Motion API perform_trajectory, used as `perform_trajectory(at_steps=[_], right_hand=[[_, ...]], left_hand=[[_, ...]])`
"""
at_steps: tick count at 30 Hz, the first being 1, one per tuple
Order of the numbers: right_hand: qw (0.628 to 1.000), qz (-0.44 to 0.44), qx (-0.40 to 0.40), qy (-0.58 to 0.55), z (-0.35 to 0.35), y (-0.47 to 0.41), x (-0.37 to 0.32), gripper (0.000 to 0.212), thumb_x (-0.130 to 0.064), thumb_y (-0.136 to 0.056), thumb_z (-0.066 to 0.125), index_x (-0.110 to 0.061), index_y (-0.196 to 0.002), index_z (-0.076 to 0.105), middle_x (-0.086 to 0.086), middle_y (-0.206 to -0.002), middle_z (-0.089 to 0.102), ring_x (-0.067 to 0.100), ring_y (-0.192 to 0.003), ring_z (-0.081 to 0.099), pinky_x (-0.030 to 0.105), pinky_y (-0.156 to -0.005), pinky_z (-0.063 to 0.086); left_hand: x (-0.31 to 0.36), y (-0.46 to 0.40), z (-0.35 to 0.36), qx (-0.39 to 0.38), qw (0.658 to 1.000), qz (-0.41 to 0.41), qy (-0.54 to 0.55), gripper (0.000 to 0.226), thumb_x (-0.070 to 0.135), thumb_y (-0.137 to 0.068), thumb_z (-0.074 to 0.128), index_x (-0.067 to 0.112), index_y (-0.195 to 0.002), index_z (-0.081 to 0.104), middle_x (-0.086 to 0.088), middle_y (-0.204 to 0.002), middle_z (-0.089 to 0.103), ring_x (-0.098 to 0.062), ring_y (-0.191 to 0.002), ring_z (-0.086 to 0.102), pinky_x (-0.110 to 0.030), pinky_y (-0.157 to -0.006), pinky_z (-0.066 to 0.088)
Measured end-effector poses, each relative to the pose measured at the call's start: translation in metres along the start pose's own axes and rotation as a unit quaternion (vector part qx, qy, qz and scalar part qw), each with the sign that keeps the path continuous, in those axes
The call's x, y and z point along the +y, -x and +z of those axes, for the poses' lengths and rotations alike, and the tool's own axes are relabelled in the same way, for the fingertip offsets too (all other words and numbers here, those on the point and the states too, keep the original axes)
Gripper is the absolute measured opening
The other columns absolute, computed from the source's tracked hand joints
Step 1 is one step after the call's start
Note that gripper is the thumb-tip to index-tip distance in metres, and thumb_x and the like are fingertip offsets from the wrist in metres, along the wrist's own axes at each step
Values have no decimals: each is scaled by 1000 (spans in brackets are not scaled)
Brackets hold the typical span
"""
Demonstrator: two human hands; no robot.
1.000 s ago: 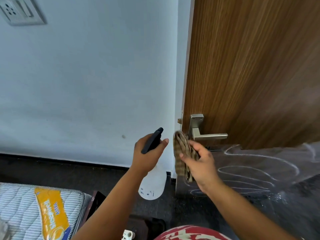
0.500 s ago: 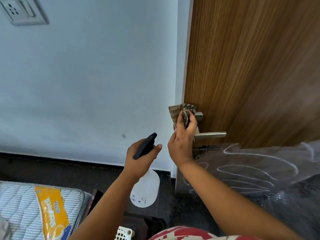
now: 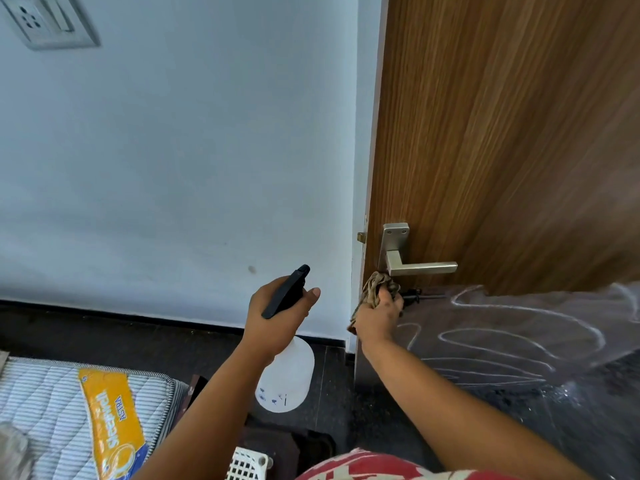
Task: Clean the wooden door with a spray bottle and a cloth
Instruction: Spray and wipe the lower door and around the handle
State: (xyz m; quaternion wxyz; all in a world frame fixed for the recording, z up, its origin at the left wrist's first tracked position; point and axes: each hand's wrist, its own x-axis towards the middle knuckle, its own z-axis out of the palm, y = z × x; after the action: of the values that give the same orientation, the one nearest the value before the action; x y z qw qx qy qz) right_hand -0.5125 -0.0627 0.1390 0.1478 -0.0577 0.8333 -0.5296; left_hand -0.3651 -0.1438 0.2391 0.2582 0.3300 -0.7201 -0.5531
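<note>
the right hand [image 3: 375,315], clamped on the bunched cloth [image 3: 375,289], presses at the door [image 3: 502,133] edge just below the handle [image 3: 420,268], whose long bar runs rightward, while the left hand [image 3: 280,317] grips the spray bottle [image 3: 285,375] well left of the wood.

The left hand [image 3: 280,318] covers the spray bottle [image 3: 285,379] neck, the right hand [image 3: 377,315] hides much of the cloth [image 3: 375,289], and the frame edge crops the mattress [image 3: 52,403].
</note>
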Motion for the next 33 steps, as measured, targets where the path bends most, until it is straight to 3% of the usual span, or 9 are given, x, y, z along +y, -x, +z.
perform_trajectory(at_steps=[3,7,10,13,17,21,24,29,33], right_hand=[[998,-57,5,30,3,7,-5,44,-3,-91,52,-8,-135,53,11,-148,25,38,-122,49,42,-108,43],[979,-162,-11,127,5,15,0,42,2,-90,53,-6,-132,53,17,-151,16,32,-120,51,25,-105,39],[986,-140,-10,86,0,12,-5,43,-2,-95,51,-4,-138,49,16,-150,15,26,-116,52,16,-100,35],[991,-134,2,12,-11,4,-3,40,0,-94,53,2,-135,51,15,-151,14,13,-112,43,12,-100,31],[983,-11,63,-169,-31,-16,-9,38,3,-92,57,2,-130,51,13,-149,20,16,-111,46,27,-103,42],[889,178,166,-388,-73,-57,-17,51,12,-94,38,-5,-141,32,15,-144,41,21,-110,52,26,-90,44],[858,217,181,-428,-113,-79,-14,45,1,-99,34,-10,-142,39,8,-133,50,26,-118,54,37,-99,45],[821,246,137,-497,-119,-80,-28,11,-11,-94,40,-12,-92,50,9,-104,55,26,-92,56,37,-84,47],[805,232,70,-542,-90,-55,-30,18,-12,-93,42,-15,-104,56,8,-112,59,26,-106,56,45,-109,37]], left_hand=[[0,-2,3,-6,1000,-4,-6,26,27,-90,77,18,-71,63,-10,-67,60,-17,-64,61,-24,-62,52],[4,-4,15,-28,1000,-3,-3,33,39,-81,76,9,-77,62,-18,-74,59,-21,-65,60,-28,-63,53],[4,-6,23,-36,999,1,-9,27,43,-80,74,18,-76,63,-12,-72,62,-27,-69,64,-21,-62,53],[0,-7,26,-35,999,-4,-4,23,36,-86,78,20,-77,64,-12,-74,63,-17,-66,64,-19,-62,53],[-3,-6,29,-36,999,-25,4,14,29,-89,78,20,-87,67,-6,-74,66,-13,-69,65,-15,-61,53],[-6,-4,34,-49,998,-25,-10,13,30,-90,76,22,-89,67,-2,-79,66,-18,-77,67,-16,-64,52],[-7,-3,42,-69,997,-19,-17,12,30,-90,76,22,-88,67,-4,-76,67,-14,-72,65,-15,-61,52],[-13,-4,66,-134,990,-5,-36,21,30,-91,76,21,-75,65,6,-61,59,-7,-56,58,-18,-56,48],[-10,-8,95,-167,986,-4,-25,12,32,-90,76,33,-80,69,14,-69,67,-4,-68,66,-17,-60,51]])
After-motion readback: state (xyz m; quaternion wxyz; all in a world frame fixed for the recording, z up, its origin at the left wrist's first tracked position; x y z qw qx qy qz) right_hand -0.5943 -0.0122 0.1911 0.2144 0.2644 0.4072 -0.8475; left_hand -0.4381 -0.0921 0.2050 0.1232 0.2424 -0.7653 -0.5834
